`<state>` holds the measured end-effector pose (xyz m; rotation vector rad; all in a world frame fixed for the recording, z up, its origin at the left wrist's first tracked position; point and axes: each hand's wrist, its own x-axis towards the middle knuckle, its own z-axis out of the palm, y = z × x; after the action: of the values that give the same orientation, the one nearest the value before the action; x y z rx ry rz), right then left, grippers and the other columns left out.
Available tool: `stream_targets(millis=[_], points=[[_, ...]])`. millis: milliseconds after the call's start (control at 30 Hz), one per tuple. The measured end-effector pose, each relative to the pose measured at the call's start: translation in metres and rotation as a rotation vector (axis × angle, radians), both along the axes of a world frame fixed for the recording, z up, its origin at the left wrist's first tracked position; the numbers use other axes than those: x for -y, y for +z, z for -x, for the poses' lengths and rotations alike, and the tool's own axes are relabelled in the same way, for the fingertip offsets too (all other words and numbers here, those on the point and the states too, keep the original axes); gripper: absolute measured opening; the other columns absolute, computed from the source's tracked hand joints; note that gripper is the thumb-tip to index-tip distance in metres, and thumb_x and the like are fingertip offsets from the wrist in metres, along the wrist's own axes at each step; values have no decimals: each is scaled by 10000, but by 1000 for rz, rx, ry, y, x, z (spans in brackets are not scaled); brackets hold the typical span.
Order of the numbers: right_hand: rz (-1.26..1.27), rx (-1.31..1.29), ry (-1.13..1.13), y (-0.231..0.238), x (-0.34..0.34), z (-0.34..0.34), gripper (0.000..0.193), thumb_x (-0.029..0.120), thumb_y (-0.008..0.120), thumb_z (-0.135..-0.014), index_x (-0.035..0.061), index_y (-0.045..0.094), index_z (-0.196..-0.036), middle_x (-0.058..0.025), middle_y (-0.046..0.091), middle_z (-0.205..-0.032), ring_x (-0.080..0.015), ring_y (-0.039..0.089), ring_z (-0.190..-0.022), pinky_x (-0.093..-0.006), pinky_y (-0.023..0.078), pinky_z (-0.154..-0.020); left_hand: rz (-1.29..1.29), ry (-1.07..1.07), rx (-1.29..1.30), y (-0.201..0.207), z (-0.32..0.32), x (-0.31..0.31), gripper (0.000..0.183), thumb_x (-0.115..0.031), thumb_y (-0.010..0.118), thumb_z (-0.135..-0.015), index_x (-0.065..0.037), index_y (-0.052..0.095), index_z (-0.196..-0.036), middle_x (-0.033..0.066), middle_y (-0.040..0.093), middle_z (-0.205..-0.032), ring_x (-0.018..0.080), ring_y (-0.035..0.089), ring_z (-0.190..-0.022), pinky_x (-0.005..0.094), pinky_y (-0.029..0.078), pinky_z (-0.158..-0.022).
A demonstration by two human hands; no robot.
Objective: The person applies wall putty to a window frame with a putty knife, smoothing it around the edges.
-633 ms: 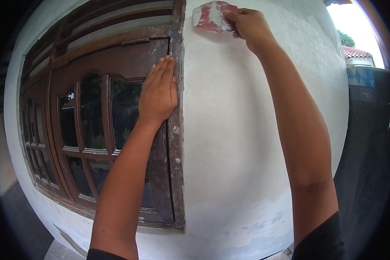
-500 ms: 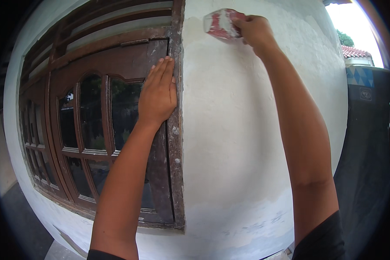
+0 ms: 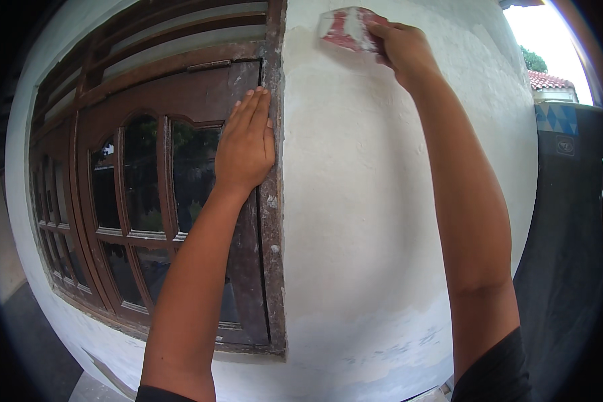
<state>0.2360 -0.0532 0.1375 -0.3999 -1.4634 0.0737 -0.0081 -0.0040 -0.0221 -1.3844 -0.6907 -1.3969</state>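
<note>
My right hand point(image 3: 412, 57) is raised high and closed around a red putty scraper point(image 3: 352, 30) smeared with white filler. The scraper's face lies against or very close to the upper part of the white plastered wall point(image 3: 355, 201); its edge is slightly blurred. My left hand point(image 3: 246, 141) rests flat on the right side of the brown wooden window point(image 3: 244, 301), fingers stretched upward and lying together, with nothing held. Smooth, greyish patches of filler show on the wall below the scraper.
The window's brown frame point(image 3: 273, 268), spotted with white, borders the wall on the left. Dark glass panes point(image 3: 143, 177) fill the sash, with slats point(image 3: 181, 33) above. On the right stands a dark panel point(image 3: 569, 221) with a blue-and-white band; a tiled roof point(image 3: 549, 81) shows beyond.
My right hand and the scraper have shifted a little to the right and slightly upward along the wall. My left hand stays practically where it was on the window.
</note>
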Motion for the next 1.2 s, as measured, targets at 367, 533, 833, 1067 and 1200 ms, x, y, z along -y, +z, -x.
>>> stream_targets(millis=[367,533,833,1067,1200], points=[[17,-72,61,0,1,11,298,207,678,-942,-75,704,-1036,-97,700,-843,-155,637,-696,-264,519,-650,-8,11,-1,0,2,-1,433,-103,448,-1005,12,498,-1420,205,526,-1446,337,461,-1388,443,323,-1190],[-27,34,-157,0,7,38,326,218,683,-934,-84,704,-1055,-102,711,-857,-157,640,-691,-280,523,-642,-12,-8,-16,1,2,-2,432,-106,448,-1006,16,501,-1416,204,525,-1447,335,459,-1390,441,321,-1192],[-54,34,-28,-1,3,35,342,203,709,-920,-94,690,-1090,-94,698,-865,-145,622,-711,-288,519,-633,-11,-6,-9,1,1,0,428,-105,454,-1003,17,507,-1410,198,531,-1444,331,464,-1388,442,325,-1190],[-72,42,-307,-3,-11,-9,339,254,723,-900,-62,712,-1021,-56,657,-725,-124,559,-573,-277,466,-534,-25,0,-5,1,1,-2,431,-97,469,-978,31,528,-1386,211,541,-1431,335,479,-1376,446,340,-1182],[-83,55,-103,-18,-9,5,342,245,732,-894,-60,721,-1049,-104,692,-763,-170,605,-580,-327,508,-600,-18,0,-17,2,1,2,430,-98,463,-984,35,523,-1388,209,540,-1433,335,478,-1376,445,340,-1183]])
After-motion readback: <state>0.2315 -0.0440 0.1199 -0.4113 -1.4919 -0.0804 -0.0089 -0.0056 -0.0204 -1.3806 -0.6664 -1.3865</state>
